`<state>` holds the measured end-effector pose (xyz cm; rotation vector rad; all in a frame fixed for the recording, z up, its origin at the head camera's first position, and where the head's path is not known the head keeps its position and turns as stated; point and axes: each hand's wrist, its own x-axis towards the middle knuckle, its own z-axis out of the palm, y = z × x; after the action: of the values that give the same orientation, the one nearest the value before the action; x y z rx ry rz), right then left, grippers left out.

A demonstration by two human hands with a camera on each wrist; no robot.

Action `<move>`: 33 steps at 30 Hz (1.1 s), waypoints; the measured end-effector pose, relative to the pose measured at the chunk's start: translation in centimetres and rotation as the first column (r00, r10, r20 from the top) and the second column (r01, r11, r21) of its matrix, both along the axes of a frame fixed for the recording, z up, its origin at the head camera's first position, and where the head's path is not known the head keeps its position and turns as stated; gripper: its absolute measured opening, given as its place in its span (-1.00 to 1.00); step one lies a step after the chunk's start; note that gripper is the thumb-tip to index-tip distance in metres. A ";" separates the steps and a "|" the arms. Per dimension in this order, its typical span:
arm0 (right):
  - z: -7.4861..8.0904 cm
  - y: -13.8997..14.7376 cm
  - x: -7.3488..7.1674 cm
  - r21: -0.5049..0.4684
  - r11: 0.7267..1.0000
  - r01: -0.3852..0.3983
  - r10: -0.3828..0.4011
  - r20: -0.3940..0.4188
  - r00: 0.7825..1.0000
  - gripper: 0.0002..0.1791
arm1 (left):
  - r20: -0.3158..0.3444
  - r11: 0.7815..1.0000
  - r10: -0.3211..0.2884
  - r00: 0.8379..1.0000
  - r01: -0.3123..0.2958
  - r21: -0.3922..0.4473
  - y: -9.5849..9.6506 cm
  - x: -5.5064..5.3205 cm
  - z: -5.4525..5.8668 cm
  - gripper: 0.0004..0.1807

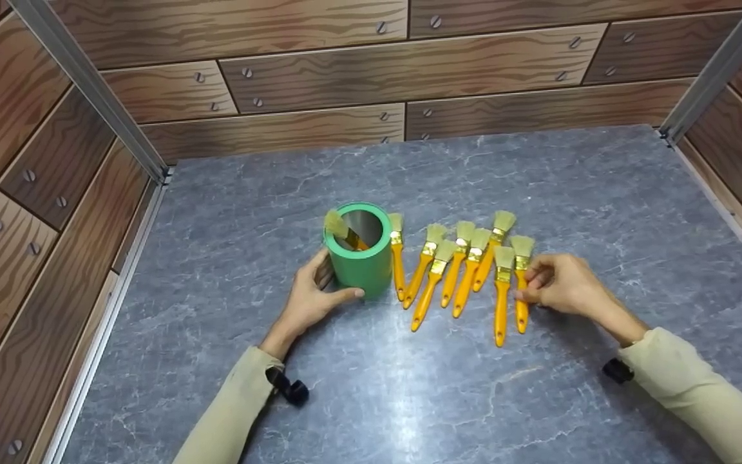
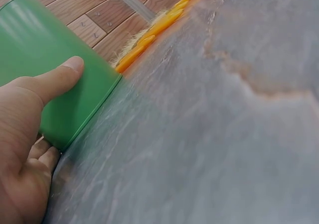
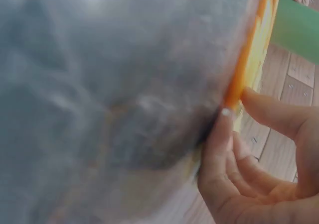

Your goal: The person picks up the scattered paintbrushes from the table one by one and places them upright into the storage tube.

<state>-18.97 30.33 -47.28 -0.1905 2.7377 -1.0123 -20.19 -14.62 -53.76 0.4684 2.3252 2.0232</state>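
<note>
A green can (image 1: 362,264) stands upright on the table, its round opening facing up. One paintbrush (image 1: 344,231) leans inside it, bristles sticking out over the left rim. My left hand (image 1: 312,293) holds the can low on its near left side, thumb along the front; the left wrist view shows the thumb (image 2: 62,79) on the green wall. At the right end of a row of paintbrushes, my right hand (image 1: 564,283) pinches the orange handle of the last paintbrush (image 1: 522,283) between thumb and fingers. Another paintbrush (image 1: 501,303) lies just left of it.
Several more orange-handled paintbrushes (image 1: 434,277) lie fanned out between the can and my right hand, bristles pointing away. The grey marbled table (image 1: 281,193) is bounded by wood-patterned walls (image 1: 319,77) and metal corner posts (image 1: 87,84).
</note>
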 end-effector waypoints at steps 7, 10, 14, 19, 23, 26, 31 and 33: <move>0.5 0.1 -0.5 0.001 0.999 0.042 -0.042 0.105 0.994 -0.48 | -0.006 1.000 -0.001 1.000 0.001 0.000 0.0 0.1 0.0 0.15; 0.5 0.2 -0.7 -0.009 0.999 0.054 -0.052 0.132 0.990 -0.48 | -0.006 1.000 -0.007 1.000 0.007 0.005 0.0 0.0 -0.1 0.16; 0.4 0.3 -0.8 -0.017 0.997 0.080 -0.076 0.179 0.981 -0.49 | -0.003 1.000 -0.006 1.000 0.006 0.009 0.0 0.0 -0.1 0.16; 0.2 0.5 -0.9 -0.045 0.992 0.120 -0.106 0.236 0.966 -0.50 | -0.004 1.000 -0.009 1.000 0.009 0.013 0.0 0.0 0.0 0.15; -0.1 0.8 -1.1 -0.099 0.985 0.139 -0.108 0.274 0.956 -0.52 | -0.003 1.000 -0.005 1.000 0.005 0.006 0.0 0.0 0.0 0.14; -0.2 1.1 -1.2 -0.167 0.974 0.151 -0.093 0.310 0.946 -0.54 | 0.000 1.000 0.000 1.000 0.000 0.003 -0.1 0.0 -0.1 0.13; 0.0 1.7 -1.2 -0.245 0.956 0.161 -0.076 0.323 0.943 -0.56 | 0.000 1.000 -0.001 1.000 0.001 0.009 0.0 -0.1 -0.1 0.13; 0.2 1.9 -1.2 -0.261 0.952 0.160 -0.073 0.315 0.946 -0.56 | -0.003 1.000 -0.001 1.000 0.001 0.011 0.0 -0.1 -0.1 0.14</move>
<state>-20.18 32.27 -47.06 0.0808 2.3439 -1.3437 -20.30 -14.62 -53.91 0.4732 2.3161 2.0365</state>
